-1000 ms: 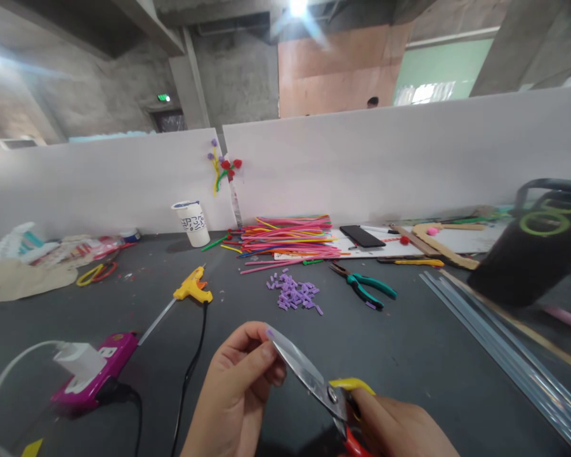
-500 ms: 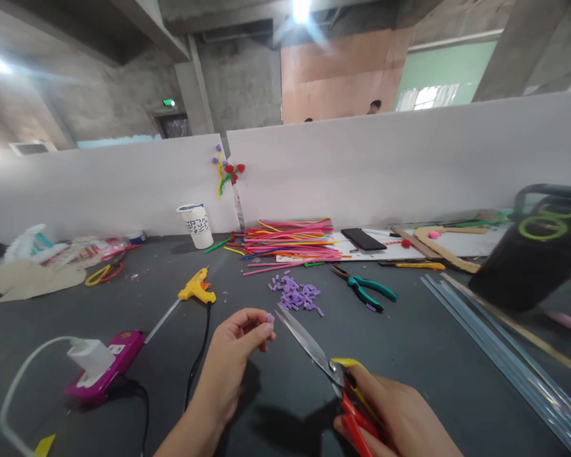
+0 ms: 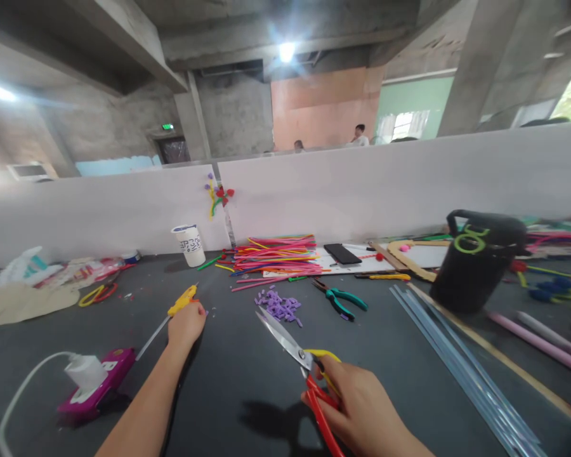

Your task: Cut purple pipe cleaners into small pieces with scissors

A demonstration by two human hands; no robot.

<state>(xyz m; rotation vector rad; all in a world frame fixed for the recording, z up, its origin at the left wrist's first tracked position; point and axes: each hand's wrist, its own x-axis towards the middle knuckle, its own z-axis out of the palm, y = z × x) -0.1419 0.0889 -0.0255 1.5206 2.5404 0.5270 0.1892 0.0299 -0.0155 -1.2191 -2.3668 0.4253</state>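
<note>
My left hand point(image 3: 186, 324) is stretched out over the dark table and lies on the rear end of the yellow glue gun point(image 3: 181, 300); its fingers are curled over the gun. My right hand point(image 3: 356, 406) grips the red and yellow handles of the scissors point(image 3: 295, 348), whose closed blades point up and left toward a small heap of purple cut pieces point(image 3: 278, 305). The tiny purple piece that the left fingers pinched earlier is not visible.
Green-handled pliers point(image 3: 340, 299), a bundle of coloured sticks point(image 3: 276, 251), a paper cup point(image 3: 189, 244) and a black phone point(image 3: 342, 253) lie further back. A black cylinder point(image 3: 473, 263) and long clear rods point(image 3: 452, 362) are on the right, a pink power strip point(image 3: 98, 381) on the left.
My left hand left the scissor tips and reached forward and left to the glue gun. The scissors stayed in my right hand and dropped slightly. The view tilted upward.
</note>
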